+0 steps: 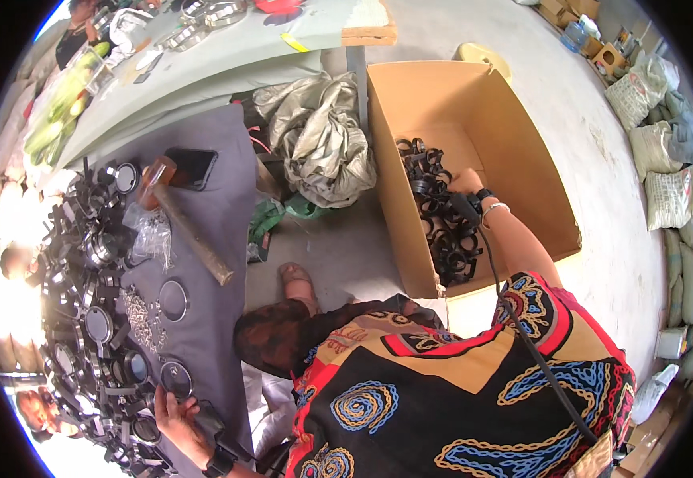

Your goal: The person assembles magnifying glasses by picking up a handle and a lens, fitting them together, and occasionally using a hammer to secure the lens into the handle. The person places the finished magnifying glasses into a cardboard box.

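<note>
My left hand [177, 422] is at the near edge of the dark grey cloth, fingers apart, fingertips by the lower rim of a round black ring [176, 379]. I cannot see it gripping the ring. To its left spreads a heap of black ring clamps [99, 325], some with shiny round faces. Small metal screws [141, 319] lie just beyond. My right hand [466, 182] reaches into a cardboard box [514, 151], at the edge of a pile of black rings [442, 223]. Its fingers are curled; what they hold, if anything, is hidden.
A wooden-handled hammer [195, 235], a phone [192, 168] and a clear plastic bag [149, 231] lie on the cloth. A crumpled grey sheet [322, 143] sits between table and box. Filled sacks [673, 199] line the right wall. A black cable [514, 319] hangs along my right arm.
</note>
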Tool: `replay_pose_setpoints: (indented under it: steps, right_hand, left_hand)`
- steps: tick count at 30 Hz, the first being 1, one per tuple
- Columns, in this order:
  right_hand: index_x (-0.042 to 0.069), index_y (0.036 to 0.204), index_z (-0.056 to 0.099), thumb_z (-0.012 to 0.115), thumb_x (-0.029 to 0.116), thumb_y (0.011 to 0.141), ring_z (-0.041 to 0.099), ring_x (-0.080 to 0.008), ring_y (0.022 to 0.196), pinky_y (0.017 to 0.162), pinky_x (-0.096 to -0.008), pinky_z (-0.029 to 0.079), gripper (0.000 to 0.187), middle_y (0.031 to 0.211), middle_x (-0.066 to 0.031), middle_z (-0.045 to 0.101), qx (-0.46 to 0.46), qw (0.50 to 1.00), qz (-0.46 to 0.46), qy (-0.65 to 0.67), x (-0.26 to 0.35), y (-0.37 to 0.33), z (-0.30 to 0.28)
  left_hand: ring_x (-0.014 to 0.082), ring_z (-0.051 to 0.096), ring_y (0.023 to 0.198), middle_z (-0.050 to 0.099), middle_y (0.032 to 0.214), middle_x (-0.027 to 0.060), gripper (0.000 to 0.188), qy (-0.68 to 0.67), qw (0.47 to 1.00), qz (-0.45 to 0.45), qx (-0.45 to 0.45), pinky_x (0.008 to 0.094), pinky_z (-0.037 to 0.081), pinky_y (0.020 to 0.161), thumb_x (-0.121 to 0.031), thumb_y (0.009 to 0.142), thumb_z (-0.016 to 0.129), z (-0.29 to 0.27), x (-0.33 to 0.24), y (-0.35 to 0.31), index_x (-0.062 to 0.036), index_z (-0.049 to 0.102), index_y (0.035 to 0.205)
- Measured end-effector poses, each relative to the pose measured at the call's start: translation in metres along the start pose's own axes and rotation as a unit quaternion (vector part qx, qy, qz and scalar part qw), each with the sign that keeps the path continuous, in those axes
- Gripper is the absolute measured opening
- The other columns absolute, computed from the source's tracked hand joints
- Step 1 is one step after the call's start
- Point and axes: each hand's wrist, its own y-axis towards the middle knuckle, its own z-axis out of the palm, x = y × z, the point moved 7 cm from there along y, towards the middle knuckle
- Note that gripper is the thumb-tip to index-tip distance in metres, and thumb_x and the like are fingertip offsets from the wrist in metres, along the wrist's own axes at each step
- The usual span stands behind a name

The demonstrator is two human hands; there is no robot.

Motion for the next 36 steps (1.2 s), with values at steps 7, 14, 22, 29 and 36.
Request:
replay_pose_setpoints:
  steps: [7, 14, 22, 29, 36]
  right_hand:
    - [-0.003, 0.096, 0.069, 0.084, 0.034, 0.063, 0.068, -0.0309, 0.087, 0.073, -0.0412, 0.056, 0.052, 0.095, -0.0194, 0.070, 0.175, 0.976, 0.076, -0.105, -0.066, 0.043, 0.135]
    - [0.004, 0.134, 0.038, 0.083, 0.032, 0.072, 0.051, -0.0399, 0.120, 0.095, -0.0446, 0.052, 0.081, 0.142, -0.0234, 0.038, 0.109, 0.979, 0.165, -0.038, -0.009, 0.035, 0.136]
    - [0.014, 0.149, 0.025, 0.083, 0.027, 0.071, 0.022, -0.0369, 0.143, 0.106, -0.0446, 0.044, 0.097, 0.156, -0.0162, 0.020, 0.051, 0.992, 0.091, -0.073, 0.032, 0.087, 0.170]
    - [0.020, 0.142, 0.038, 0.077, 0.022, 0.078, 0.030, -0.0392, 0.138, 0.097, -0.0480, 0.050, 0.075, 0.144, -0.0155, 0.039, 0.101, 0.987, 0.029, -0.123, 0.030, 0.093, 0.190]
    - [0.010, 0.107, 0.069, 0.068, 0.014, 0.082, 0.055, -0.0359, 0.111, 0.088, -0.0422, 0.054, 0.025, 0.112, -0.0181, 0.059, 0.070, 0.974, -0.083, -0.197, 0.013, 0.074, 0.194]
  left_hand:
    - [0.0234, 0.065, 0.076, 0.065, 0.083, 0.0162, 0.042, 0.185, 0.978, -0.092, -0.030, 0.0379, 0.053, 0.071, -0.024, 0.094, 0.061, -0.094, 0.029, -0.072, -0.0021, 0.056, 0.129]
    - [0.0226, 0.064, 0.073, 0.063, 0.082, 0.0151, 0.045, 0.153, 0.962, -0.224, -0.029, 0.0374, 0.053, 0.067, -0.025, 0.095, 0.059, -0.054, 0.102, -0.120, -0.0020, 0.053, 0.132]
    - [0.0226, 0.064, 0.075, 0.063, 0.086, 0.0145, 0.046, 0.029, 0.961, -0.271, -0.037, 0.0370, 0.053, 0.068, -0.028, 0.095, 0.058, 0.016, 0.123, -0.104, -0.0015, 0.052, 0.132]
    - [0.0226, 0.065, 0.077, 0.063, 0.089, 0.0140, 0.047, -0.001, 0.962, -0.272, -0.002, 0.0365, 0.053, 0.069, -0.029, 0.095, 0.057, 0.063, 0.121, -0.080, -0.0011, 0.052, 0.133]
    - [0.0225, 0.065, 0.079, 0.063, 0.092, 0.0135, 0.049, -0.019, 0.959, -0.283, 0.015, 0.0361, 0.054, 0.070, -0.031, 0.096, 0.056, 0.081, 0.130, -0.082, -0.0006, 0.051, 0.133]
